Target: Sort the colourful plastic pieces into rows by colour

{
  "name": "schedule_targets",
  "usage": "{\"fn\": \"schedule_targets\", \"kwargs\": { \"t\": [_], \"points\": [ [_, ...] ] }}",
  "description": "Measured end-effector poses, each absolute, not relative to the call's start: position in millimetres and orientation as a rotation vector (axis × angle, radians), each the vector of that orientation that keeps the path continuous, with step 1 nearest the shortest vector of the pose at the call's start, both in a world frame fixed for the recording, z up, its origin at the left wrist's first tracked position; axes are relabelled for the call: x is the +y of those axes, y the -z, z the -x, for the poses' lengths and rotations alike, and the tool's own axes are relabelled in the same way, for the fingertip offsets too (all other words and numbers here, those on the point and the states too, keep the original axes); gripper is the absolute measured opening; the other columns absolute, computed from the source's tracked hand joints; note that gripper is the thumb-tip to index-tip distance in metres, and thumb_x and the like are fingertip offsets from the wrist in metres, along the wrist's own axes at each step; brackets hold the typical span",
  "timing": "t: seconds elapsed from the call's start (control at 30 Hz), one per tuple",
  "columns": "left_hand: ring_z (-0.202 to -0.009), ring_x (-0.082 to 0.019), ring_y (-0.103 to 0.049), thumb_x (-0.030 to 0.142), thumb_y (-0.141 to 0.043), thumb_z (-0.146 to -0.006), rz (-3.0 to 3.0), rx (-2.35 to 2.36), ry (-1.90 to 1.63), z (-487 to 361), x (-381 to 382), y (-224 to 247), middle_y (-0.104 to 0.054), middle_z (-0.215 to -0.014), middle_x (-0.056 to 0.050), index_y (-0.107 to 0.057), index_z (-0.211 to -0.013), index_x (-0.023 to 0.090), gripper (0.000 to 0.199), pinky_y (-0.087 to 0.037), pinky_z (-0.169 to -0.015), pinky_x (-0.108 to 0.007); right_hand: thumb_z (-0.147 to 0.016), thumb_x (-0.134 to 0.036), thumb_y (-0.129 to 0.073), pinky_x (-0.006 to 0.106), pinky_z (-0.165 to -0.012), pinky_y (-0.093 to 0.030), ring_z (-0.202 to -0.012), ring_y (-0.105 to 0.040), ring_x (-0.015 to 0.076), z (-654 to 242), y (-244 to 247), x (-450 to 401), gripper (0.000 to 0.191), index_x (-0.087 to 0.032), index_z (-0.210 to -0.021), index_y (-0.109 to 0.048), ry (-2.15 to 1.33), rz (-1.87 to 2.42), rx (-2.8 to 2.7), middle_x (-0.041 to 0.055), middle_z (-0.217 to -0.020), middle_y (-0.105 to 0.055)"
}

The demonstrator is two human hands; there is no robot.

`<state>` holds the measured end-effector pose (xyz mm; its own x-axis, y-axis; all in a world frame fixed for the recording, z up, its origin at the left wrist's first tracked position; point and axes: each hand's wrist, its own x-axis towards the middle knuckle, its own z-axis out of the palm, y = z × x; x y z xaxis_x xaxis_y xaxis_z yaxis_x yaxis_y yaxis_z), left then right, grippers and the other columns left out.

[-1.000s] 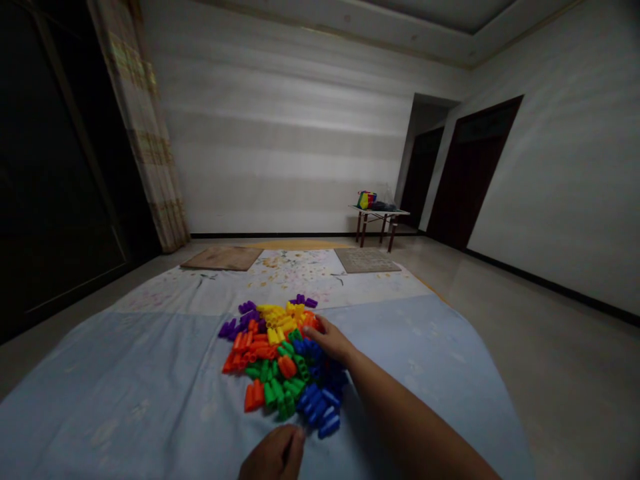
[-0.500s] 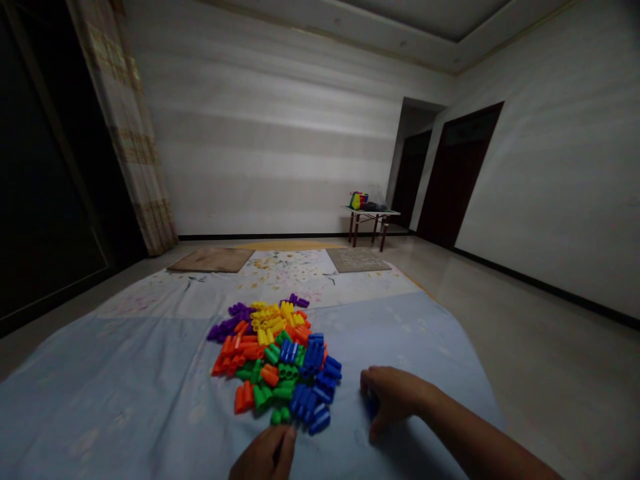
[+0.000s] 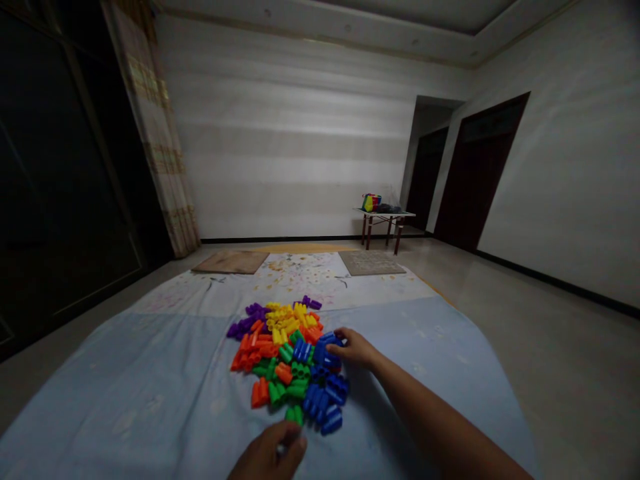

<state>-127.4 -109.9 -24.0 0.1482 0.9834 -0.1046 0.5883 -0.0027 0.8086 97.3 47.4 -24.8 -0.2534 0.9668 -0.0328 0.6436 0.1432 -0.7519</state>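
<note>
Plastic bullet-shaped building blocks lie heaped on the light blue cloth (image 3: 180, 373). My right hand (image 3: 354, 348) is at the pile's right side, its fingers closed around a blue block (image 3: 330, 339) among other blue blocks (image 3: 316, 401). At the near edge, my left hand (image 3: 270, 453) is curled with thumb and forefinger close together. What it pinches, if anything, I cannot make out. Just beyond its fingertips is a green block (image 3: 294, 415). Orange blocks (image 3: 260, 393) lie left of the green ones, with yellow blocks (image 3: 283, 317) and purple blocks (image 3: 246, 325) farther back.
Two flat boards, a brown one (image 3: 233, 263) and a grey one (image 3: 373, 263), lie at the cloth's far end. Beyond them a small table (image 3: 385, 215) carries a colourful bag (image 3: 371, 203). A curtain (image 3: 163, 147) hangs at the left.
My right hand has moved from the cloth right of the pile, where blue showed under its fingers, forward and left onto the blue blocks. My left hand stays near the front. The view has shifted slightly.
</note>
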Motion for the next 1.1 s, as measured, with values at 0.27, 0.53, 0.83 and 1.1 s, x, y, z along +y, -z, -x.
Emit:
{"fn": "schedule_targets", "kwargs": {
  "t": [0.27,0.53,0.83,1.1],
  "points": [
    [-0.091,-0.021,-0.061,0.054,-0.042,-0.073,-1.445,2.021,-1.263,208.0,-60.6,23.0,-0.068,-0.095,-0.005,-0.062,-0.091,0.02,0.043,-0.047,-0.082,-0.031,-0.07,-0.056,-0.058,0.031,-0.08,-0.045,-0.097,-0.059,0.0224,-59.4,24.3,92.4,0.064,-0.013,-0.118,-0.051,-0.915,1.599,-1.872,0.0117,-0.11,-0.061],
    [-0.106,-0.023,-0.055,0.053,-0.035,-0.077,-1.35,2.126,-1.518,241.7,-58.2,65.6,-0.058,-0.111,-0.011,-0.055,-0.106,0.016,0.052,-0.046,-0.09,-0.036,-0.073,-0.054,-0.057,0.03,-0.079,-0.045,-0.093,-0.059,0.0215,-11.1,14.9,119.0,0.05,-0.019,-0.109,-0.059,-0.991,1.557,-1.973,0.0067,-0.105,-0.064],
    [-0.115,-0.023,-0.048,0.049,-0.031,-0.082,-1.394,2.12,-1.657,242.1,-53.8,72.7,-0.053,-0.118,-0.011,-0.049,-0.116,0.018,0.049,-0.04,-0.098,-0.041,-0.057,-0.057,-0.069,0.03,-0.089,-0.043,-0.105,-0.056,0.0227,52.5,-12.7,85.7,0.066,-0.026,-0.114,-0.059,-1.159,1.184,-2.364,0.0011,-0.115,-0.06],
    [-0.113,-0.025,-0.049,0.049,-0.031,-0.082,-1.423,2.201,-1.676,246.8,-55.6,81.8,-0.054,-0.117,-0.012,-0.048,-0.114,0.017,0.049,-0.04,-0.097,-0.044,-0.083,-0.043,-0.049,0.024,-0.078,-0.046,-0.093,-0.061,0.0158,59.7,-33.8,109.7,0.035,-0.024,-0.109,-0.062,-0.972,1.294,-2.209,-0.0006,-0.101,-0.067]
  ]
}}
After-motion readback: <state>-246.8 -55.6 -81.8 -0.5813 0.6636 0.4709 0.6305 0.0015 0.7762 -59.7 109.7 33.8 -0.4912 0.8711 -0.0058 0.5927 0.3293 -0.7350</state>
